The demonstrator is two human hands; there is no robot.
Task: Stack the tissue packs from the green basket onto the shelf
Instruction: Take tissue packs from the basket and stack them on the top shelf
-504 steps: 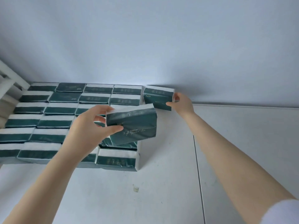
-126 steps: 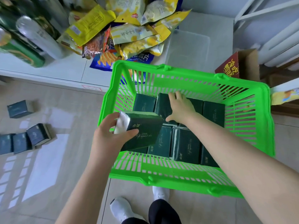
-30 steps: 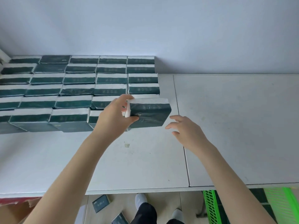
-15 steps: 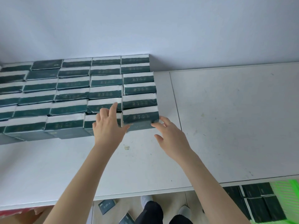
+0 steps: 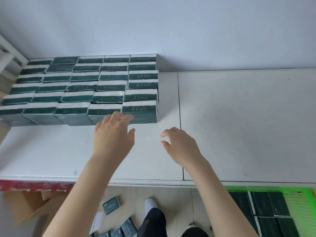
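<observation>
Several tissue packs (image 5: 263,209) in green basket (image 5: 301,211), both hands empty

White shelf (image 5: 239,125): two panels, dark seam (image 5: 179,117) running front to back, right of centre. Tissue packs (image 5: 82,86), dark green w/ white top strip, fill left-rear area in tight block, five across, rows touching, rearmost at wall. Corner pack (image 5: 139,112) at block's front right, flush w/ neighbours. Right panel: few small dark marks. Floor (image 5: 171,194) below, pale: loose pack (image 5: 111,205) near shelf edge, more packs clustered (image 5: 126,226) at btm edge; cardboard box (image 5: 25,207) at left; green basket (image 5: 304,211) at right, packs inside.
</observation>
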